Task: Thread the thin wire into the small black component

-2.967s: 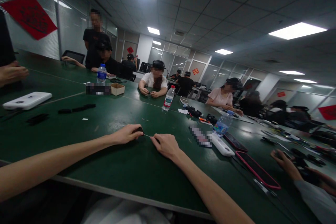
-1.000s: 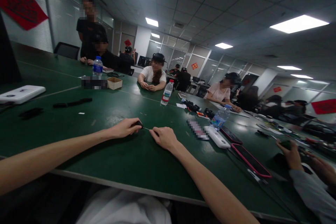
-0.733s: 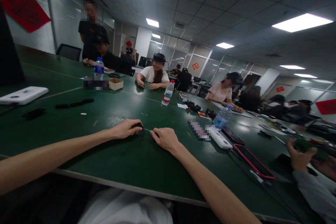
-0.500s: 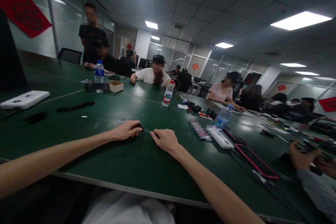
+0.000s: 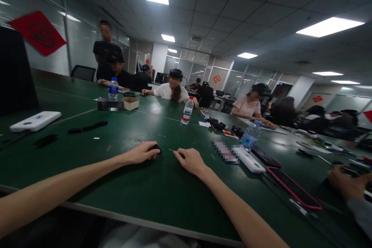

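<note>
My left hand [image 5: 141,153] rests on the green table [image 5: 162,197], its fingers curled over a small black object [image 5: 155,148]. My right hand [image 5: 190,161] lies a little to the right, fingers pinched on a dark piece. A thin metal wire [image 5: 172,150] pokes out from those fingertips toward the left hand, and a gap separates its tip from the black object. The object is too small and too hidden to identify.
To the right lie a white power bank [image 5: 249,159], a pink-edged phone [image 5: 294,188] and a water bottle [image 5: 250,136]. A co-worker's hand [image 5: 344,186] is at the right edge. Another bottle [image 5: 187,110], a cardboard box [image 5: 130,103] and black pieces [image 5: 87,127] stand further off.
My hands have moved apart, and the thin wire no longer spans the gap to the black object. The view has shifted slightly, and the co-worker's hand has moved lower right.
</note>
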